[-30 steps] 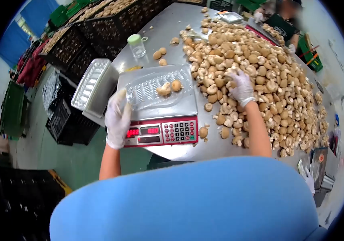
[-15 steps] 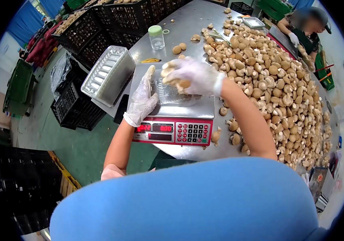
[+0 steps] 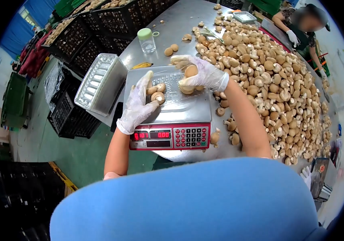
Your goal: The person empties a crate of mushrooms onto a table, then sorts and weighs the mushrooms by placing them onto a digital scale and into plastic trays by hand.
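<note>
A clear plastic tray (image 3: 172, 82) lies on the metal plate of a red digital scale (image 3: 170, 136). Several brown mushrooms (image 3: 158, 97) sit at the tray's left side. My left hand (image 3: 137, 105), in a white glove, rests along that side with fingers stretched out and thumb apart, next to the mushrooms. Over the tray's right part, my gloved right hand (image 3: 208, 75) has its fingers curled round mushrooms (image 3: 190, 72); its palm side is partly hidden. The scale's left display appears to read 0.107, the middle one 0.00.
A large mushroom pile (image 3: 268, 88) covers the table's right side. Stacked clear trays (image 3: 101, 84) stand at left. Behind the scale are a green-lidded jar (image 3: 146, 40) and a yellow-handled tool (image 3: 142, 65). Crates (image 3: 71, 40) line the back left. A co-worker (image 3: 306, 34) is at far right.
Mushrooms now lie in the tray beside my left hand. My right hand has moved slightly right, with mushrooms in it. The left display went from about 0.022 to 0.107. The view shifted slightly.
</note>
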Motion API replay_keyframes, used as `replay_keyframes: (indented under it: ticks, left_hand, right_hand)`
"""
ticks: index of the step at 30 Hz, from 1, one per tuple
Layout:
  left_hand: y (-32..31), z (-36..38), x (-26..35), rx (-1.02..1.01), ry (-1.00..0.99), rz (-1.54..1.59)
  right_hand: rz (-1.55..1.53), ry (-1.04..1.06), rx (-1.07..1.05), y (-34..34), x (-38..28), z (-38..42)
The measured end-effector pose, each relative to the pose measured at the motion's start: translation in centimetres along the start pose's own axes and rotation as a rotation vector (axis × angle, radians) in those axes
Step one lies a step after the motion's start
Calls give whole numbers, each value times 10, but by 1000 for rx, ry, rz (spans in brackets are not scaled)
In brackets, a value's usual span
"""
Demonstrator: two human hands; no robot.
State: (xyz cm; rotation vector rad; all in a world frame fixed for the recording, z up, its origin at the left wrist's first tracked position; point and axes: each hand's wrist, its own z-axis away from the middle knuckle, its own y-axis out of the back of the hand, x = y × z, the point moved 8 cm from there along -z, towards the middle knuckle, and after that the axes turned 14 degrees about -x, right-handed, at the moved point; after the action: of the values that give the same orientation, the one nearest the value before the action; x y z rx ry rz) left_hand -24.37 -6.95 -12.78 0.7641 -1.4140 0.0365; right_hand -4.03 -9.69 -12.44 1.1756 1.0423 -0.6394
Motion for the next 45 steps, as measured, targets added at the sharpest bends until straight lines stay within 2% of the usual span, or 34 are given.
replay_keyframes:
  ticks: [1,2,3,4,6,7,8,9,10,12,13,14,15,17,18,19,20,22,23,26,27,30,32,33,36,41,42,44,45]
  left_hand:
    - [3,0,4,14,-12,-92]
    - [4,-3,6,18,-34,-180]
    - [5,-7,6,47,-134,-440]
    - [0,-13,5,-5,-98,-255]
    - [-11,-24,4,-76,-65,115]
    - [-11,-32,6,-73,-181,63]
    - [-13,-37,6,-98,-142,126]
    - [-15,-41,5,-120,-102,189]
    - [-16,-46,7,-127,-111,149]
    - [-20,-54,9,-128,-158,134]
    - [-21,-56,5,-126,-177,147]
    - [-22,-59,2,-124,-196,160]
    - [-20,-59,-5,-101,-177,60]
    - [-19,-54,13,-23,-265,-232]
    - [-19,-51,17,-23,-266,-234]
    - [-20,-49,11,-70,-185,-162]
    - [-22,-46,5,-115,-101,-90]
    - [-16,-37,10,-92,-113,-183]
    - [-14,-36,7,-115,-88,-177]
    - [-9,-31,16,-117,-73,-296]
    - [-10,-30,18,-116,-58,-334]
    - [-2,-29,1,-84,-23,-417]
    - [-3,-29,-1,-164,-72,-204]
    - [-2,-29,-3,-183,6,-180]
    - [1,-26,-6,-179,50,-18]
    - [13,-22,-4,-24,-126,-148]
    - [17,-21,-7,52,-120,-46]
    - [29,-6,0,161,-121,-56]
    - [37,1,-4,184,-185,-49]
  right_hand:
    - [-24,88,87,5,1,5]
    - [-19,68,117,4,11,8]
    - [40,36,206,5,14,10]
    - [99,-1,298,6,19,13]
    - [315,80,494,2,13,15]
    - [246,158,548,2,8,16]
    - [177,245,596,2,3,17]
    - [106,222,707,6,-3,23]
    - [108,220,727,9,2,19]
    - [92,-72,560,7,33,-1]
    - [415,-390,337,2,13,4]
    - [931,-289,307,-16,41,-17]
    - [905,-316,342,-17,35,-12]
    - [879,-342,382,-12,25,-3]
    - [827,-204,483,-5,16,5]
    - [768,-64,578,5,-2,17]
    - [765,-121,605,24,-6,29]
    - [798,-164,740,66,-1,59]
    - [921,-300,781,85,15,68]
    - [1000,-794,377,110,84,88]
    - [880,-871,209,107,105,93]
    - [981,-825,227,108,108,98]
    - [1051,-806,193,114,120,89]
    - [1054,-818,185,114,116,84]
    - [974,-870,86,110,114,73]
    - [986,-772,74,104,117,78]
    - [1002,-771,62,103,120,80]
    - [944,-654,205,111,122,90]
    - [890,-691,265,111,109,97]
